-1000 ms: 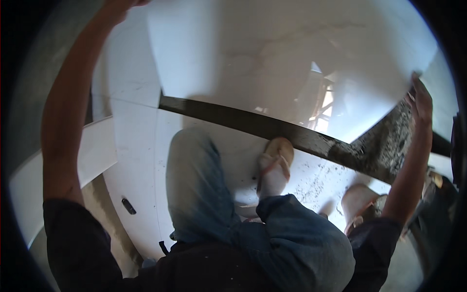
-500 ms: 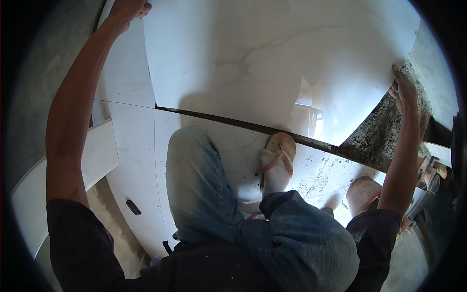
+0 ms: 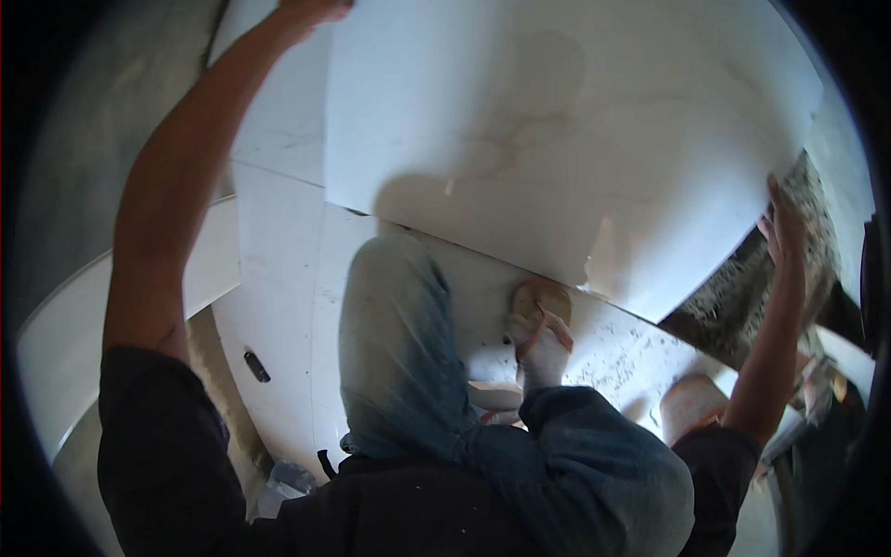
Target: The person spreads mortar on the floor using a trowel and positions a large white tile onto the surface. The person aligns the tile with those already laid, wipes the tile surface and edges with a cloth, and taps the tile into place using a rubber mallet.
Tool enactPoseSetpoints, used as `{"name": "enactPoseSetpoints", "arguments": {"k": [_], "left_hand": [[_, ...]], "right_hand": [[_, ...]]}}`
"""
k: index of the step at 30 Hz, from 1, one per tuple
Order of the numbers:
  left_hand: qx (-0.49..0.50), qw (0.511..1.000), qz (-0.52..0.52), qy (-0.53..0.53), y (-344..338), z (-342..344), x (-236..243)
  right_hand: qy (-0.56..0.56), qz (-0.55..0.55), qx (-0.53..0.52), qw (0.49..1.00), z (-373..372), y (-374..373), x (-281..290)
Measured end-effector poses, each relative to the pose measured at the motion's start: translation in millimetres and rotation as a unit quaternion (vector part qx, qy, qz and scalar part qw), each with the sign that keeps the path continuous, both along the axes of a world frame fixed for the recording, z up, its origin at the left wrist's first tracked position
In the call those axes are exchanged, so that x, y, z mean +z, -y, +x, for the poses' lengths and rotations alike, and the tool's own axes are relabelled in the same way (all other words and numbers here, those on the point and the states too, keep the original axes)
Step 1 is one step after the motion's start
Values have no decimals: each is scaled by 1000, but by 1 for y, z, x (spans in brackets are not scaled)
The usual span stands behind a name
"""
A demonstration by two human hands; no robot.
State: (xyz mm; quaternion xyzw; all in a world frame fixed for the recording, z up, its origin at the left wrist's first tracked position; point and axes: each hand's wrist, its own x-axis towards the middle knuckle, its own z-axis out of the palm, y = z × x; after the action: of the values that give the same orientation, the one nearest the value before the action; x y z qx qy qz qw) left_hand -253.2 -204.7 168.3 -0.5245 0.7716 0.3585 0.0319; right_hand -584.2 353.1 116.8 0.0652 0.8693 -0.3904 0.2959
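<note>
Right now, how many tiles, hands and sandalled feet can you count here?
Large white tile held up: 1
Hands on its edges, left hand and right hand: 2
Sandalled foot: 1
White tiles already laid on the floor: count unclear
Total countable: 4

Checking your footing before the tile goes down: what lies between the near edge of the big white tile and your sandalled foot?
Head view: only a narrow strip of laid white floor tile separates the big white tile from the sandalled foot.

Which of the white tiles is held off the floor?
The large marbled tile, gripped by the left hand and right hand; the others lie flat.
</note>
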Motion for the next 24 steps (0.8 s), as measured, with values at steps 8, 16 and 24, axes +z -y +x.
{"name": "enactPoseSetpoints", "arguments": {"k": [8, 16, 24], "left_hand": [[-239, 945, -181, 132, 34, -1, -45], [-67, 992, -74, 80, 40, -9, -69], [-80, 991, -62, 84, 33, -17, -77]], "right_hand": [[38, -2, 17, 999, -17, -14, -33], [57, -32, 4, 998, -16, -13, -48], [67, -27, -16, 997, -19, -9, -53]]}}
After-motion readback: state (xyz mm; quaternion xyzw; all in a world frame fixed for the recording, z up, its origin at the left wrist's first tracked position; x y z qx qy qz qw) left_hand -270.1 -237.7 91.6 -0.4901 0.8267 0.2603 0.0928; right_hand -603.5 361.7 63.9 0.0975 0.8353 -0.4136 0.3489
